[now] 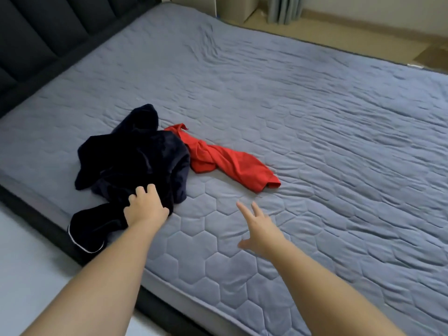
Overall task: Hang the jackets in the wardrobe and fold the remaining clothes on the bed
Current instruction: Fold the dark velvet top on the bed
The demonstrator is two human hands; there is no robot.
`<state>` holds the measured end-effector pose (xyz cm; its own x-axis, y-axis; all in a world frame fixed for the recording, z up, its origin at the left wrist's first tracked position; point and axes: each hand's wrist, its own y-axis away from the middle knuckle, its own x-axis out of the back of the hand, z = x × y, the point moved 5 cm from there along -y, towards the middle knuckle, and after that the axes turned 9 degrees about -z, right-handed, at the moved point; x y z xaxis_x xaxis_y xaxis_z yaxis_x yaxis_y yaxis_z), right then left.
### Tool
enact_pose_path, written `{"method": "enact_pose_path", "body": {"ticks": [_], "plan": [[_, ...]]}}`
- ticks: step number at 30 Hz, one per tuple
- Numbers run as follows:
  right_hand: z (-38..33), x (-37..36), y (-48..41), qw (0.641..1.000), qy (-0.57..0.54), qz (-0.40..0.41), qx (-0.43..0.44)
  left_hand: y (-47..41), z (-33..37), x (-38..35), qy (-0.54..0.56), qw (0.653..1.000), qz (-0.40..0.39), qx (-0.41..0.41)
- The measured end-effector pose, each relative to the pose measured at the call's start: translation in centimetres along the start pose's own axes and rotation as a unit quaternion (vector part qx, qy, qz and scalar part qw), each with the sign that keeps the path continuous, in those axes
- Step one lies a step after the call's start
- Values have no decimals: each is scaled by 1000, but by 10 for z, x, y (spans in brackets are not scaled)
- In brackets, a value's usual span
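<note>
2 garments lie crumpled near the left edge of the bed (315,141) — a dark navy garment (135,156) and, touching its right side, a red garment (225,161). The left hand (145,208) has its grip curled into the dark navy garment's near part. The right hand (259,229) hovers over the bed — grip wide, fingers spread.

Both bare arms reach forward. Left hand (145,207) is palm down, fingers curled into the dark garment (135,156). Right hand (260,232) hovers, fingers spread and straight, thumb out to the left
</note>
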<state>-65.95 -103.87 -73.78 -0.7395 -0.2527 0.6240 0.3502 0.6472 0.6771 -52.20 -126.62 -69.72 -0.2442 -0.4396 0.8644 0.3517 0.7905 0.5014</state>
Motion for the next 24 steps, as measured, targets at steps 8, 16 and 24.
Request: {"method": "enact_pose_path", "body": {"ticks": [8,16,24], "plan": [[30,-75,-77,996,-23,-62,-53,-92,-37,-81,3,1000,8,8],[68,-118,-115,994,-2,-103,-42,-128,-33,-107,55,998,38,-19],[56,-104,-78,988,57,-143,-15,-103,-31,-50,145,988,31,-51]]}}
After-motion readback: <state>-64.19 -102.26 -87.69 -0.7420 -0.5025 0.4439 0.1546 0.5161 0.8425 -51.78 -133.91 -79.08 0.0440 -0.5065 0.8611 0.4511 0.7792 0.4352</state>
